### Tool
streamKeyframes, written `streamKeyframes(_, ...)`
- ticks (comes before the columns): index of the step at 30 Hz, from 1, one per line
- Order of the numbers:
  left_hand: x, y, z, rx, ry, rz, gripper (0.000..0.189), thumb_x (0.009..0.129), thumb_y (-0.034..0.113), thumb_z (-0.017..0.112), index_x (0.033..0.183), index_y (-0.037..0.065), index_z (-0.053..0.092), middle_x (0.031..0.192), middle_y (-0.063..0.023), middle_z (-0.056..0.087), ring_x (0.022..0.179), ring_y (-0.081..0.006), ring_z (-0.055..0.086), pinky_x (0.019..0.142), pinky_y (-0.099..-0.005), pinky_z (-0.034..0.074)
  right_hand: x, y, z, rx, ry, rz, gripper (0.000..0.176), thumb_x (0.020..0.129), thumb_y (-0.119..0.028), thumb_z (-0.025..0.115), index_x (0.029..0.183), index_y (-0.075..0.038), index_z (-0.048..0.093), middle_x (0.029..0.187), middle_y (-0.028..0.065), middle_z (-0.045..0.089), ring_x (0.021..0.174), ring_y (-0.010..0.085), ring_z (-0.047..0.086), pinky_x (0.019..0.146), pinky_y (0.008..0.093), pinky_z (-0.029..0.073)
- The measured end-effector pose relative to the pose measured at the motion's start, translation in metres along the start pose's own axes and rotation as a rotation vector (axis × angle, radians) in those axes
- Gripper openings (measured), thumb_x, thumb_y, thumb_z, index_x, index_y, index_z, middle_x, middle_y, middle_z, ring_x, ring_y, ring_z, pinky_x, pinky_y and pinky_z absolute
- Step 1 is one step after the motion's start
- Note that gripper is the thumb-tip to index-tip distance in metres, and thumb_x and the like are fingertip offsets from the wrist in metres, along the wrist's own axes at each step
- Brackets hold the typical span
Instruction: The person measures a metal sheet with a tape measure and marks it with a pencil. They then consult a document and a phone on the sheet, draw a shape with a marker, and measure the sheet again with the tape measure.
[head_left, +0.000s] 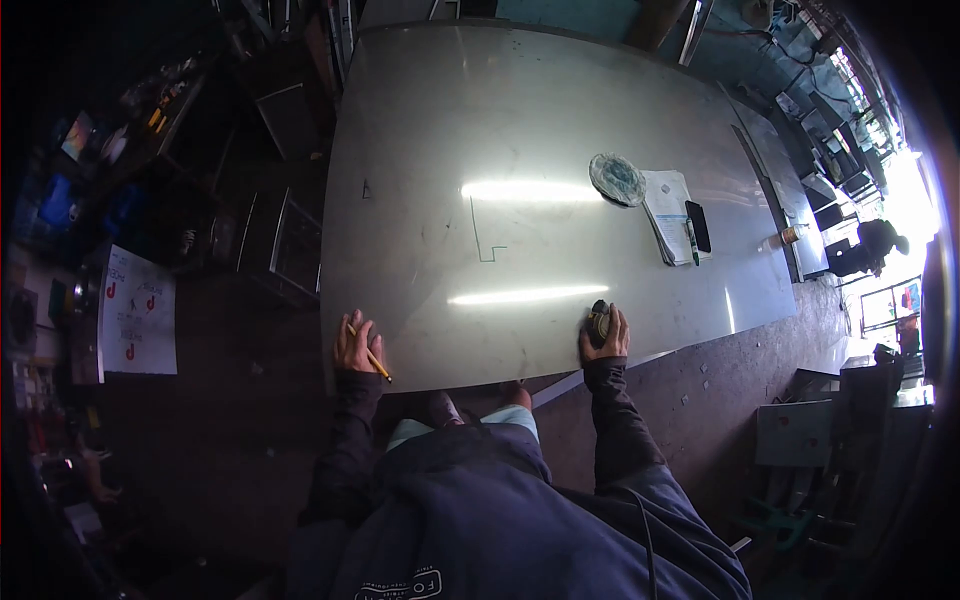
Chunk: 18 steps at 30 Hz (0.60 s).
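A large shiny metal sheet (420, 240) lies in front of me. At its near left corner rests my left hand (356, 345), with a yellow pencil (379, 367) held between its fingers and slanting toward me. My right hand (608, 338) lies at the near edge, its fingers wrapped round a black and yellow tape measure (599, 322). Dark stepped lines (480, 240) are drawn near the middle of the sheet, and a small mark (367, 188) shows at the left.
On the sheet's right side are a round greyish disc (617, 180), a stack of papers (665, 200), a black phone (698, 228) and a green marker (692, 242). A bottle (788, 236) lies near the right edge. A printed panel (138, 310) stands at left.
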<state>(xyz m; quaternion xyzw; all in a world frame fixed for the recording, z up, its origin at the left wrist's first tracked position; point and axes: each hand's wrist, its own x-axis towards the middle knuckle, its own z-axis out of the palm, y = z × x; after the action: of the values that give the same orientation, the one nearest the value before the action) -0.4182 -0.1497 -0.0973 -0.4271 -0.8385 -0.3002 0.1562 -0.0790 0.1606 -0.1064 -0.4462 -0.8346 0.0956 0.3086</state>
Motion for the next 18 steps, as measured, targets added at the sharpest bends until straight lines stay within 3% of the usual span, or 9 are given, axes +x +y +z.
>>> streamKeyframes(10,-0.003,-0.006,0.006,-0.015,0.014,0.010,0.024,0.086,0.015,0.061,0.108,0.006,0.060,0.131,-0.0124,0.057,0.123,-0.0396,0.049,0.099,-0.0487,0.040,0.001,-0.003,-0.001,0.004,0.008,0.002,0.074,0.073,-0.026,0.071,0.138,-0.009,0.041,0.129,0.0209,0.049,0.117,0.0399,0.049,0.100,0.0473,0.040)
streamKeyframes(15,-0.008,-0.016,0.019,-0.045,0.089,-0.001,0.006,0.087,0.010,0.051,0.089,0.005,0.055,0.132,-0.0120,0.056,0.121,-0.0402,0.051,0.098,-0.0480,0.041,0.001,-0.003,-0.002,0.009,0.010,0.002,0.073,0.074,-0.028,0.071,0.138,-0.009,0.041,0.128,0.0210,0.049,0.117,0.0399,0.049,0.099,0.0476,0.040)
streamKeyframes(18,-0.009,-0.018,0.020,-0.042,0.077,-0.010,0.004,0.086,0.007,0.048,0.085,0.005,0.052,0.132,-0.0121,0.057,0.119,-0.0405,0.052,0.097,-0.0481,0.042,0.001,-0.003,-0.002,-0.009,0.003,0.008,0.073,0.074,-0.028,0.071,0.138,-0.009,0.041,0.128,0.0210,0.049,0.117,0.0397,0.049,0.099,0.0474,0.040)
